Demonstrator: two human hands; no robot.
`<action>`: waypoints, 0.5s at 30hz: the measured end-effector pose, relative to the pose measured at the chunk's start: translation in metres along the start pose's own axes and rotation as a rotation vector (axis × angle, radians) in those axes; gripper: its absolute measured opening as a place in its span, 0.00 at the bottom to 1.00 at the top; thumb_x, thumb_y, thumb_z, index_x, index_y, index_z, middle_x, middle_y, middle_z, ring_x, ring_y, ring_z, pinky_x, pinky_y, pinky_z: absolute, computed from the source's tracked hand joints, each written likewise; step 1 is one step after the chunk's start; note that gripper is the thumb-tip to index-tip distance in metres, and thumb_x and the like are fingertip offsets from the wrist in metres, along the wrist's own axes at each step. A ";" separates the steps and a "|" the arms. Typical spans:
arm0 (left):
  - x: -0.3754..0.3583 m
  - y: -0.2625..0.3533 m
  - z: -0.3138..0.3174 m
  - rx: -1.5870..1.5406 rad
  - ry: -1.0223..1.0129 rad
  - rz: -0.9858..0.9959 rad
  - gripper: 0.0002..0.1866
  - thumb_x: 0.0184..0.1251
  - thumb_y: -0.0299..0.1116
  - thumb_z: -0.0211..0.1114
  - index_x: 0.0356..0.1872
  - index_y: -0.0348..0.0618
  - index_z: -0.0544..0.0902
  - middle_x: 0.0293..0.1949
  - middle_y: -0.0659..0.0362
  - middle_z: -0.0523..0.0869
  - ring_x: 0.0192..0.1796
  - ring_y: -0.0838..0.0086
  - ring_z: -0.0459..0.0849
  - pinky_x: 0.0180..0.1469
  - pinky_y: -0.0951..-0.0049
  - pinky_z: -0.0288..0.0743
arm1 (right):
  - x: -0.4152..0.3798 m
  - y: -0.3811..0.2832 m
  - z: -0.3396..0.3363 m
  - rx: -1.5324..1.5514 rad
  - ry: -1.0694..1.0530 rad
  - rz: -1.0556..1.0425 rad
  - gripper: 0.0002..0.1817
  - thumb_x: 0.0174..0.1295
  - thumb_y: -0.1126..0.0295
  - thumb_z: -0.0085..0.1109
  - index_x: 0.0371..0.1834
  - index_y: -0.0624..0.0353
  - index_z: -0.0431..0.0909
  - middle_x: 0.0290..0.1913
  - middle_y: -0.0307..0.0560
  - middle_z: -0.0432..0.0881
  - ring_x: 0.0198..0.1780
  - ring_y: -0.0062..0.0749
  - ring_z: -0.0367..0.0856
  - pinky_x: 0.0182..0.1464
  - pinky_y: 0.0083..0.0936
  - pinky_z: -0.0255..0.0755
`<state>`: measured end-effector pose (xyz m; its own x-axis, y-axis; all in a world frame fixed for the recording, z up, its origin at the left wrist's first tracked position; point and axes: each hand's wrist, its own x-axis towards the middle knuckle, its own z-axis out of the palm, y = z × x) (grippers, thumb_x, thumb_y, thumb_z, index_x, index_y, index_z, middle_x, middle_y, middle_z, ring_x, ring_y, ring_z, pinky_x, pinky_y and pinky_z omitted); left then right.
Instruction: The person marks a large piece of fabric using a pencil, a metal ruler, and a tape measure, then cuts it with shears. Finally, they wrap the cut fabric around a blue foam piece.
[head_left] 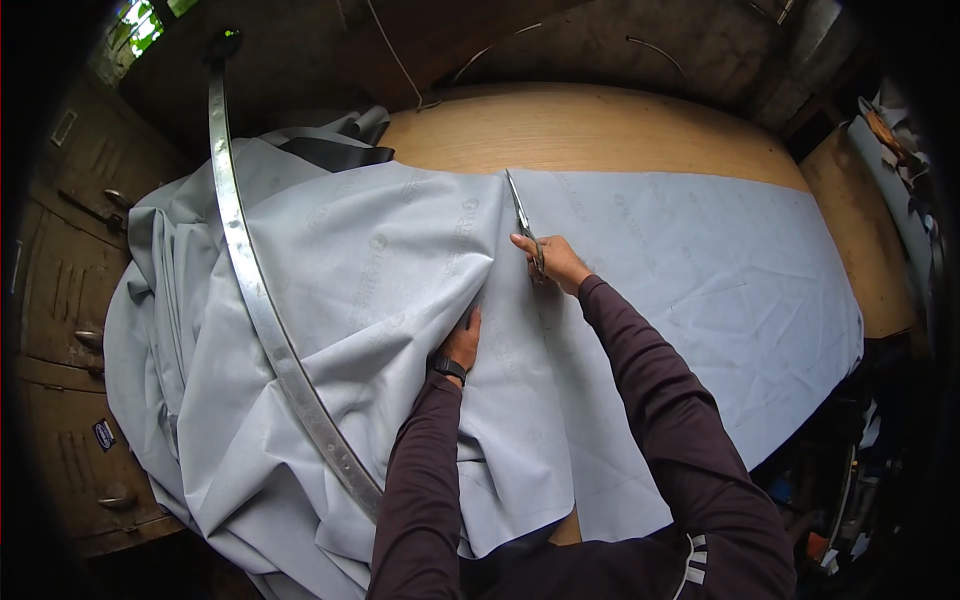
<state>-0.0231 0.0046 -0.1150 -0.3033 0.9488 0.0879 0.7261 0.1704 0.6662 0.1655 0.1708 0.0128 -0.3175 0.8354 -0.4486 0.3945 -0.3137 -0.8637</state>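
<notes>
1. Right hand (558, 262) grips scissors (521, 212) by the handles; left hand (459, 347) rests against a raised fold, and whether it pinches I cannot tell.
2. Grey printed fabric (700, 250) drapes over the bench (600, 125), wood showing beyond its far edge, near the blade tips.
3. Its slit gapes at the near edge; farther left, a long metal strip (243, 250) crosses the rumpled part.
4. Closed locker doors (72, 275) at left hide their contents.
</notes>
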 end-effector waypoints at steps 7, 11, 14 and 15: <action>0.003 -0.006 0.007 0.064 0.018 0.023 0.34 0.80 0.59 0.55 0.71 0.40 0.78 0.69 0.42 0.81 0.67 0.45 0.81 0.70 0.57 0.74 | 0.010 -0.034 -0.008 0.035 -0.025 0.062 0.34 0.66 0.29 0.63 0.20 0.46 0.69 0.19 0.33 0.68 0.20 0.21 0.65 0.23 0.26 0.60; 0.001 0.005 -0.003 0.013 -0.035 0.014 0.34 0.81 0.59 0.54 0.71 0.40 0.78 0.69 0.43 0.81 0.68 0.45 0.80 0.70 0.57 0.74 | 0.012 -0.025 -0.004 0.032 0.031 -0.030 0.34 0.66 0.31 0.65 0.20 0.48 0.69 0.19 0.33 0.68 0.20 0.21 0.66 0.23 0.26 0.61; 0.001 0.003 -0.004 0.029 -0.067 0.002 0.34 0.81 0.59 0.52 0.71 0.41 0.77 0.71 0.43 0.79 0.69 0.46 0.78 0.72 0.58 0.72 | 0.010 -0.021 -0.003 0.051 0.038 -0.071 0.32 0.67 0.36 0.68 0.20 0.50 0.71 0.20 0.35 0.70 0.21 0.21 0.67 0.24 0.26 0.62; 0.000 0.007 -0.009 0.011 -0.091 -0.018 0.35 0.82 0.60 0.52 0.72 0.41 0.77 0.72 0.43 0.78 0.71 0.46 0.77 0.73 0.58 0.71 | 0.006 -0.024 -0.004 0.048 0.048 -0.097 0.31 0.68 0.38 0.69 0.21 0.51 0.72 0.20 0.35 0.71 0.21 0.21 0.67 0.24 0.26 0.63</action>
<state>-0.0236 0.0036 -0.1032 -0.2591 0.9658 0.0079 0.7282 0.1900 0.6585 0.1577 0.1846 0.0316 -0.3104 0.8832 -0.3516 0.3216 -0.2505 -0.9132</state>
